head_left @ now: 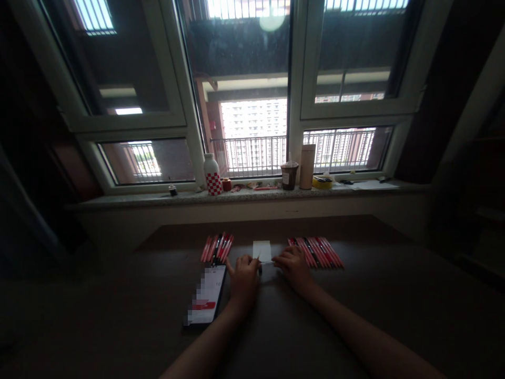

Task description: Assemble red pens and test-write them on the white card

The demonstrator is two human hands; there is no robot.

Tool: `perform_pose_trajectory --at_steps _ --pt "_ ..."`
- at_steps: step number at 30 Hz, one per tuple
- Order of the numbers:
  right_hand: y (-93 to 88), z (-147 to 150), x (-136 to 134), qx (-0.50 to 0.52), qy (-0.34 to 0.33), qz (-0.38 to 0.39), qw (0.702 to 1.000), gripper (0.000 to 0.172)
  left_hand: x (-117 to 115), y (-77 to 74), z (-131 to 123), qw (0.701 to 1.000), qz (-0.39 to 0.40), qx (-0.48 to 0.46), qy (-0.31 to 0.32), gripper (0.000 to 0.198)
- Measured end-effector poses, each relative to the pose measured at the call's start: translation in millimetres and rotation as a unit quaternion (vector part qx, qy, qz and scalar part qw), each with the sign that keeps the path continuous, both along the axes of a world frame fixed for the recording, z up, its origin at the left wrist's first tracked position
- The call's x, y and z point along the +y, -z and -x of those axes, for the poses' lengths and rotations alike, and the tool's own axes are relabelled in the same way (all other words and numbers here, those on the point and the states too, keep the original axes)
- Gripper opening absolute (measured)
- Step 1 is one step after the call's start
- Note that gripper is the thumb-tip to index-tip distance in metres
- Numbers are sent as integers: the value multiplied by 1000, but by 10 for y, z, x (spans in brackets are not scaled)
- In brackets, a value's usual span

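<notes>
1. Forearms, two, bare, reaching in from the near edge across the dark bench (355,316) and meeting at its middle.
2. Left hand (243,276): fingers closed together on one end of a thin pen (265,261), thumb raised; the hold looks like a pinch.
3. Right hand (294,266): fingers curled down on the pen's other end, so the pen lies level between both hands, just above the bench.
4. White card (262,249): flat on the bench just beyond the hands, square to the person.
5. Left pen bundle (217,248): red and pink barrels with some dark ones, fanned close together, just beyond the left hand.
6. Right pen row (315,251): a longer run of like pens, laid side by side, touching the right hand's far edge; the two lots are kept apart, seemingly as separate groups.
7. Phone (205,301): face up, screen lit, just left of the left wrist, within glance.
8. Window sill (130,199), well beyond: checked bottle (212,174), dark cup (289,175), tall tumbler (307,166).
</notes>
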State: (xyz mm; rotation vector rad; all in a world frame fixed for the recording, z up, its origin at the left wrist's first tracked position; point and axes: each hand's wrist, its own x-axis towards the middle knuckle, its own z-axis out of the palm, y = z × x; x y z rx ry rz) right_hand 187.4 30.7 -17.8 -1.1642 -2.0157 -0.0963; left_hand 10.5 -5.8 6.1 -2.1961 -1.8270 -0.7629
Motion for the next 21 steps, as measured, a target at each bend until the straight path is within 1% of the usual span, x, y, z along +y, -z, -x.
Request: perform_pose_trajectory --at_steps 8,13,21 --pt "-10 -3 -8 12 -6 5 1000 15 35 46 8 1000 10 17 -2 27" --pt "13 -8 9 27 -14 3 1000 15 60 71 10 1000 10 22 -5 28" --pt "-2 -3 -5 44 -17 7 999 12 60 84 9 1000 3 13 3 26"
